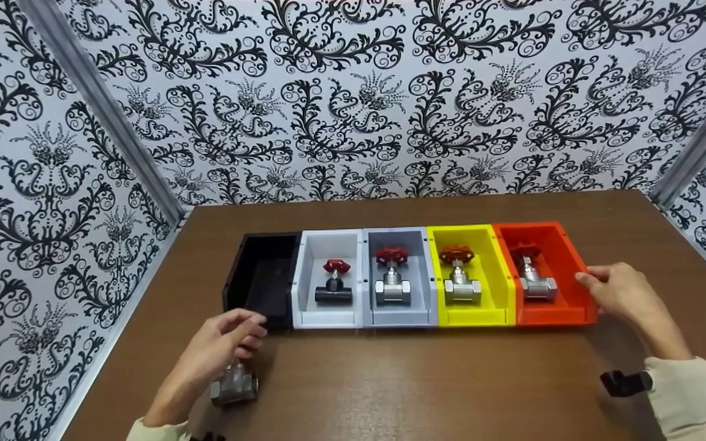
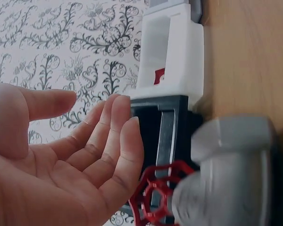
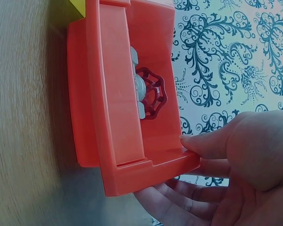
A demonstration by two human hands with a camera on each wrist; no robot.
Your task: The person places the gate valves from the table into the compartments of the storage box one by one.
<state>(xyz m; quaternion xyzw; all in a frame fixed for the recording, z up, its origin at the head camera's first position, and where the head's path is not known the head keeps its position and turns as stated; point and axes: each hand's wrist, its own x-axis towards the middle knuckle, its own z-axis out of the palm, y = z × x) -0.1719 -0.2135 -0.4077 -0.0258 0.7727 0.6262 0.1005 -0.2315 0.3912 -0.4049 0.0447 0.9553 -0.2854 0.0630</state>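
Observation:
Five joined bins run in a row: black, white, grey, yellow and red-orange. My right hand grips the outer side wall of the red-orange bin, thumb on the inside and fingers outside in the right wrist view. My left hand hovers by the black bin's front corner with loosely bent fingers and nothing in them. Under it on the table lies a metal gate valve; its red handwheel shows in the left wrist view but is hidden from the head view.
Valves with red handwheels lie in the other bins: a black-bodied one in white, metal ones in grey, yellow and red-orange. The brown table ends at patterned walls behind and at the sides.

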